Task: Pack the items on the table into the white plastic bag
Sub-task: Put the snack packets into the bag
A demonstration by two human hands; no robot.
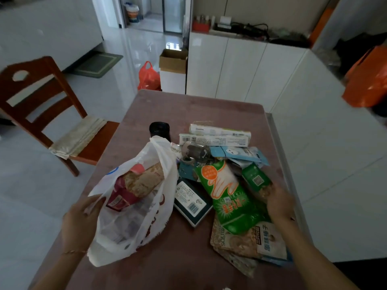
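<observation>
Head camera looked down at a brown table with a pile of things on it. The white plastic bag lay on the table near its left edge, with its mouth facing up and open. The left hand pinched the near rim of the bag between thumb and fingers. It held the rim up, most likely so the mouth would stay wide for the next thing to go in. A red packet and a tan packet were already inside the bag.

The right hand was over by the right edge of the table. Its fingers were partly curled, and they rested on a small green packet at the side of the pile. I could not tell if it had a grip on it.

Beside the bag lay a big green packet, partly on top of a dark box and a nut packet. Two long boxes sat toward the far edge, and a blue packet lay just in front of them. A black bottle stood behind the bag.

Many things were not packed yet, so the job looked less than half done.
</observation>
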